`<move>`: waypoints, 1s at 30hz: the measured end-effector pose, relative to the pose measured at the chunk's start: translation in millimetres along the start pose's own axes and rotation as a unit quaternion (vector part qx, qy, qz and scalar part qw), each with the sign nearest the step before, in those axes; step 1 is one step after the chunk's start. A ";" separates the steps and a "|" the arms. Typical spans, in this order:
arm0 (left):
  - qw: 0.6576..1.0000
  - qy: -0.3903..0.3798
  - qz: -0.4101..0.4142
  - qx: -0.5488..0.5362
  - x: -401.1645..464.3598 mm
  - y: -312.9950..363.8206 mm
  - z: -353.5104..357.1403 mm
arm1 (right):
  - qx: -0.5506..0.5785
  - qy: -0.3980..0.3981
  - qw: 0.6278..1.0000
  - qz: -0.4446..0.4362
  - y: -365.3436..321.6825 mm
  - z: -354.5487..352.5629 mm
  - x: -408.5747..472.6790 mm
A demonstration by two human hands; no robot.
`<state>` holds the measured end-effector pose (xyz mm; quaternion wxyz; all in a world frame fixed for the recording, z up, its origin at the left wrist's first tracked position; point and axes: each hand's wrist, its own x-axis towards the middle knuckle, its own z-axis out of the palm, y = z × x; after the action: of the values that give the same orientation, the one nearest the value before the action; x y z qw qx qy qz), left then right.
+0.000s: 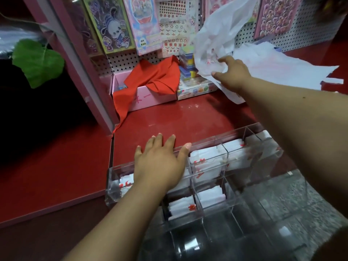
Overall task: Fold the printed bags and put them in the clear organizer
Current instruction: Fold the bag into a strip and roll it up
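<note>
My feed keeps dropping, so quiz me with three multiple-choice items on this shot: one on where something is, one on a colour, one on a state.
1. Where is the left hand?
A. Flat on the far rim of the clear organizer
B. Inside the pink box
C. On the green leaf

2. What colour is the cloth draped over the pink box?
A. Blue
B. Red
C. Yellow

3. What state is the white bag that the right hand grips?
A. Folded flat in a compartment
B. Crumpled and lifted up, not yet folded
C. Hung on the pegboard

Answers: 1 A, the straight fingers lie over the organizer's far edge. 2 B, the cloth is red like the counter. 3 B, the bag bunches loosely above the counter, while the folded bags sit in the compartments.
</note>
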<state>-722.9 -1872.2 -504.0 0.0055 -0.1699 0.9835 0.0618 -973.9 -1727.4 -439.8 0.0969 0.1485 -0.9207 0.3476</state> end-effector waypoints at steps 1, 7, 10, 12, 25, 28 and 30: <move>1.000 0.001 0.000 -0.001 -0.2 -0.3 -0.1 | 0.040 0.000 0.999 0.006 -7.0 1.4 8.6; 1.000 0.005 0.001 -0.004 0.8 -1.9 0.1 | 0.268 -0.012 0.962 0.061 -37.3 1.0 60.5; 1.000 0.007 0.002 -0.004 0.6 -2.2 0.6 | 0.301 -0.045 0.945 0.118 -45.1 0.6 75.7; 1.000 0.006 0.002 -0.006 1.0 -2.6 0.9 | 0.313 -0.050 0.940 0.130 -50.8 3.1 74.6; 0.999 0.035 0.000 -0.034 3.4 -3.4 4.7 | 0.303 -0.104 0.942 -0.099 -112.2 7.9 -70.1; 0.982 0.108 0.000 -0.155 -0.2 -7.0 2.1 | 0.334 -0.100 0.926 -0.143 -119.6 -10.4 -112.1; 0.922 0.191 -0.018 -0.337 -10.1 -10.1 -6.3 | 0.373 -0.105 0.910 -0.151 -118.5 -21.3 -135.6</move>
<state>-710.0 -1879.0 -498.7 -0.2388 -0.1883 0.8836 0.3560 -804.9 -1769.9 -389.8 -0.0117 0.3469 -0.6957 0.6289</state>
